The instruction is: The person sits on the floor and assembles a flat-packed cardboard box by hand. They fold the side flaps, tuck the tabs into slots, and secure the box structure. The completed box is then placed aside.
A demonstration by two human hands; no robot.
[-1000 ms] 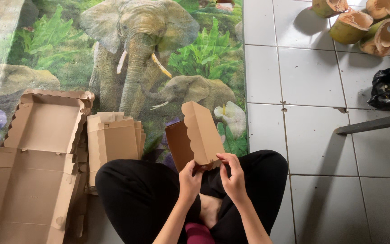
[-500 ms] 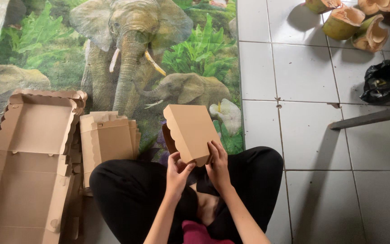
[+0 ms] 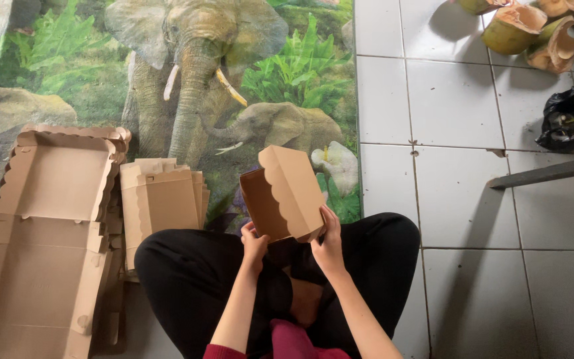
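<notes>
Taking the small cardboard box (image 3: 284, 194) as our landmark, we read from left to right. Far to its left lies a large unfolded box (image 3: 41, 233); just left, a stack of flat blanks (image 3: 164, 199). The box itself is held above the lap, over the edge of the elephant-print mat (image 3: 187, 80), half erected. We judge that its scalloped flap could crease or spring open if pressed unevenly. Our left hand (image 3: 254, 244) pinches the lower left corner, grip closed on the wall; our right hand (image 3: 329, 242) clasps the lower right edge, fingers wrapped. Right of the box, white floor tiles (image 3: 460, 199) carry coconut husks (image 3: 533, 30).
</notes>
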